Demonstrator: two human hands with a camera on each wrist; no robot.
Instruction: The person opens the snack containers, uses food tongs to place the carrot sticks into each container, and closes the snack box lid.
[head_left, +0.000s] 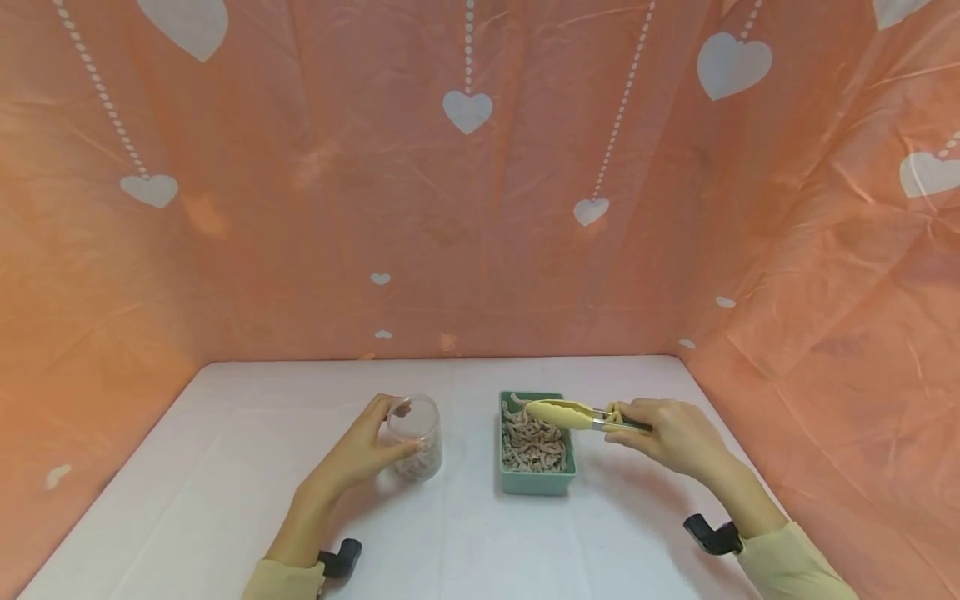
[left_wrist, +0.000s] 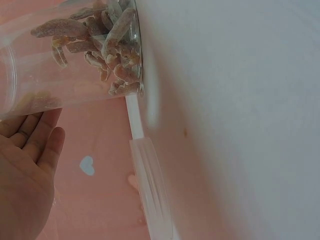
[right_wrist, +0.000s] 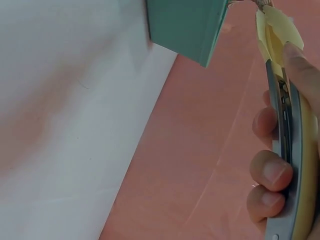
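The left sleeve (head_left: 283, 580) and right sleeve (head_left: 797, 562) are plain, pale muted yellow, ending on the forearms. By their edges sit a left wrist device (head_left: 343, 558) and right wrist device (head_left: 711, 534), both black, smooth, bent like an elbow. The left hand (head_left: 375, 446) and right hand (head_left: 671, 432) are bare.

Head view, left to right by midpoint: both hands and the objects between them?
Left hand → clear jar → green container → yellow tongs → right hand. The tongs partly overlap the container in this view.
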